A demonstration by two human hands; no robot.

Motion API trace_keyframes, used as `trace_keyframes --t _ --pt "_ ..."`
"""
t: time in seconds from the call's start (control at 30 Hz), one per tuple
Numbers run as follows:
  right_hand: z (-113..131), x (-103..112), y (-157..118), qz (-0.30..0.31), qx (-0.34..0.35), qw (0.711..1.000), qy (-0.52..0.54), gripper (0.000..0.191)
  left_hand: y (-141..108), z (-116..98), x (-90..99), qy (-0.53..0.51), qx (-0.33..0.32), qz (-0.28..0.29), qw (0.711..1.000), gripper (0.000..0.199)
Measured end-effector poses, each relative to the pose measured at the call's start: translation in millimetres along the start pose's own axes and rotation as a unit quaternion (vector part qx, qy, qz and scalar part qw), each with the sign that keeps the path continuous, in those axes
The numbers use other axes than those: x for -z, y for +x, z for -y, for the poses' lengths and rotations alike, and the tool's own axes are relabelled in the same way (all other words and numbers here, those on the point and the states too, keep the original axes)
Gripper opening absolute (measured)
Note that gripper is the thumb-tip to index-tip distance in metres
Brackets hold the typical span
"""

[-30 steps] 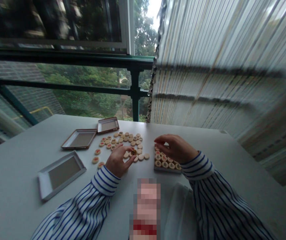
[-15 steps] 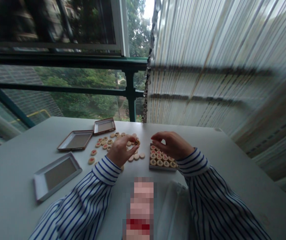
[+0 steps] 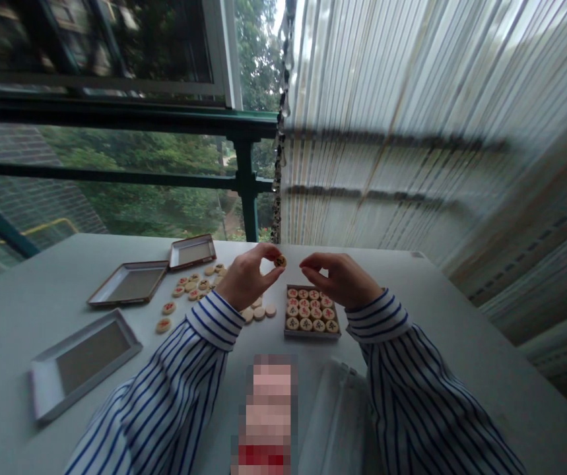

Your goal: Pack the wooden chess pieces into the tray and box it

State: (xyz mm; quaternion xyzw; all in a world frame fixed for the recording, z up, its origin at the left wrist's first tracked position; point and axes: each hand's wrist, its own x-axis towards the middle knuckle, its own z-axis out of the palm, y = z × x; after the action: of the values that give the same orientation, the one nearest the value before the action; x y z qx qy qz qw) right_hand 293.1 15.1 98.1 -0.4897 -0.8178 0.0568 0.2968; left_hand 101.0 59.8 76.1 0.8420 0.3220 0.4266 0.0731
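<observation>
Clearly, the left hand [image 3: 245,277] had its thumb and forefinger clamped on a round wooden piece [image 3: 280,261], whose dark character faced the viewer. The piece was raised over the far part of the white table [image 3: 461,316], between the two hands and just beyond the far left corner of the filled box [image 3: 311,336]. The right hand [image 3: 346,280] hovered at the far right corner of that box, hiding part of its contents. Its thumb and forefinger curved toward each other with their tips very close; whether they met could not be told.

Inside the filled box, pieces lay in neat rows: the near row bore black characters, while most of those visible farther back bore red ones. To its left, loose pieces [image 3: 270,310] were scattered on the table, some with red or black characters up and others showing plain faces. The left hand and cuff covered part of that scatter.

Farther left were three shallow trays: a pale tray [image 3: 92,356] nearest, a brown-edged tray [image 3: 132,285] beyond it, and a smaller tray [image 3: 193,251] farthest away. A clear plastic wrapper [image 3: 333,419] lay near the right striped sleeve [image 3: 422,389]. Beyond the table stood a green railing [image 3: 246,188], with a string curtain [image 3: 362,99] on the right.
</observation>
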Motion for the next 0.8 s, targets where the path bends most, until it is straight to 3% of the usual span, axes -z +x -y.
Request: trace_keyframes --t 0.2,0.5,0.8 --pt "-3 -4 2 -0.028 -0.009 0.999 0.033 0.017 1 -1 -7.5 -0.009 -0.027 0.02 0.999 0.029" --pt "-10 -17 4 -0.022 -0.054 0.992 0.109 0.02 -2 -6 -13.5 0.01 -0.053 0.024 0.998 0.03" --pt "-12 -24 5 0.012 -0.087 0.953 0.292 0.022 -5 -3 -20.8 -0.01 -0.053 0.033 0.998 0.032"
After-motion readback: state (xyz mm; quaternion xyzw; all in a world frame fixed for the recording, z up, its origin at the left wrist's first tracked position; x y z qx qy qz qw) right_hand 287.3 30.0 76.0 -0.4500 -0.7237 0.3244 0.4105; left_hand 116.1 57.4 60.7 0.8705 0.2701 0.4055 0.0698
